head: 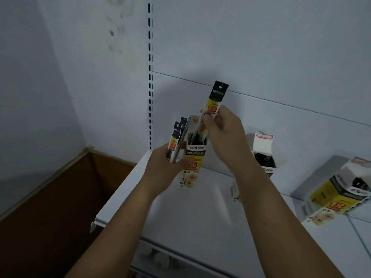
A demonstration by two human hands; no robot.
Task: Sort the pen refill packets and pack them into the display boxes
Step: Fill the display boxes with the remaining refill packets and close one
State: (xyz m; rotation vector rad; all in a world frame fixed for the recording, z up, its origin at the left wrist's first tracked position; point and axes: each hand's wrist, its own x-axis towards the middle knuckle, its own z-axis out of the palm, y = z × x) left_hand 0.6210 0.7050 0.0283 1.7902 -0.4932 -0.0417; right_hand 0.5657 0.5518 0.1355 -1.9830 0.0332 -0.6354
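My left hand grips a tall yellow, black and white display box, held upright above the shelf, together with a few refill packets pinched against the box's left side. My right hand holds one long black and yellow refill packet by its middle. That packet stands nearly upright, and its lower end reaches into the open top of the box. Some dark refills show inside the box mouth.
A white shelf lies below my hands. An open display box stands at the back right, another lies on its side at far right. A brown cardboard carton sits open at the left. A slotted upright runs up the wall.
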